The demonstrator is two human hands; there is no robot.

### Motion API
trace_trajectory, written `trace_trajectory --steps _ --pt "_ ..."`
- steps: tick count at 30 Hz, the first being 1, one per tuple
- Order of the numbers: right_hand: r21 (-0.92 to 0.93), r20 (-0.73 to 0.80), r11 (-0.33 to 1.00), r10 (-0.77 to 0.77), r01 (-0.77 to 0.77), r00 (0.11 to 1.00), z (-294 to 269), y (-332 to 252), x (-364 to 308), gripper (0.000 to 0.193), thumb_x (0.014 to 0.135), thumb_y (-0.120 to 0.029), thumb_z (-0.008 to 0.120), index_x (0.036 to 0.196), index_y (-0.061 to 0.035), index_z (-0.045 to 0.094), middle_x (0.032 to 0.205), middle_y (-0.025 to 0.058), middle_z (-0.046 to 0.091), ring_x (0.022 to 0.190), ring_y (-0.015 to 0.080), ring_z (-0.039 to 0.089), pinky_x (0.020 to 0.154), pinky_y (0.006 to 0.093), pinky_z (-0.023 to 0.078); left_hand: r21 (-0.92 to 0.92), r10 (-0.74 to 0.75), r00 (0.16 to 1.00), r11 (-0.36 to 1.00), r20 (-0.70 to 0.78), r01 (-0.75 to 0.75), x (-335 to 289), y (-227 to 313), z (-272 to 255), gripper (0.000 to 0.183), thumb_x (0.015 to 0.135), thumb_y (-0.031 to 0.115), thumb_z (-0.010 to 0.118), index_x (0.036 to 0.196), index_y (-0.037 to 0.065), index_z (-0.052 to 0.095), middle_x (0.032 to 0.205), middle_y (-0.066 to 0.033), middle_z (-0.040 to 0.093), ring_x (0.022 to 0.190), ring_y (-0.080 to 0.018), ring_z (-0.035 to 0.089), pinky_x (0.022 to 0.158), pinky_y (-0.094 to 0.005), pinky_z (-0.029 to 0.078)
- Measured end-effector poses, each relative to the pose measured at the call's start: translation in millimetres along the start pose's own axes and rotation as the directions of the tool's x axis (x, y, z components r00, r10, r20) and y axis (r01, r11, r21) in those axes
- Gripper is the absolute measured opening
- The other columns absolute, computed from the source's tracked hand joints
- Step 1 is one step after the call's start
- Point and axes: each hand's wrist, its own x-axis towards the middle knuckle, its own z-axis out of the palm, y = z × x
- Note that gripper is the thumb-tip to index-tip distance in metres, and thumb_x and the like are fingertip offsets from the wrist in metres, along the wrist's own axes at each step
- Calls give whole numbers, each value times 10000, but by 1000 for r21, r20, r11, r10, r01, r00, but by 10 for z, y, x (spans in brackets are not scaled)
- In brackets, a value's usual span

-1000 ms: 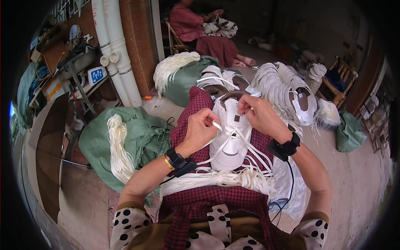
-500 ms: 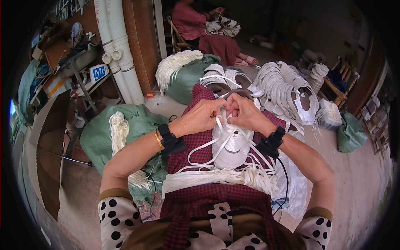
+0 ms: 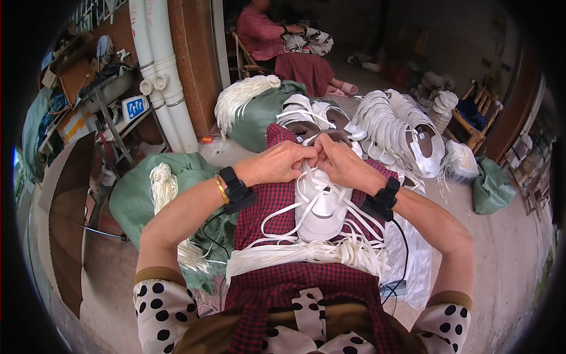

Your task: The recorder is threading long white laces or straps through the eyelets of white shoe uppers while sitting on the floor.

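Your left hand [image 3: 282, 163] and right hand [image 3: 341, 164] meet, both pinching a white lace [image 3: 306, 177] at the top of the white shoe upper [image 3: 321, 206] on your lap.

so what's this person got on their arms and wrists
Both forearms are bare. Cream sleeves with black polka dots and tan cuffs end near the elbows. Each wrist carries a black strapped device; a thin black cable runs from the right one. The left wrist also has a gold bangle.
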Motion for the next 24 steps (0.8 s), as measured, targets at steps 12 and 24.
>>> trace_trajectory --steps 12,24 --pt "-201 -26 926 322 -321 946 -1122 -185 -579 153 879 -22 659 967 9 537 844 144 646 818 262 643 757 382 496 -103 86 954 987 -287 -120 622 468 196 192 823 117 662 893 -53 719 889 -217 703 743 -304 687 716 -400 546" --pt "31 2 980 199 -199 980 -565 236 -178 298 914 -180 662 1106 35 585 1002 162 682 951 262 657 866 373 509 -340 -420 893 873 -159 350 271 490 3 241 913 210 708 904 -31 714 701 -85 671 620 -126 608 597 -334 506"
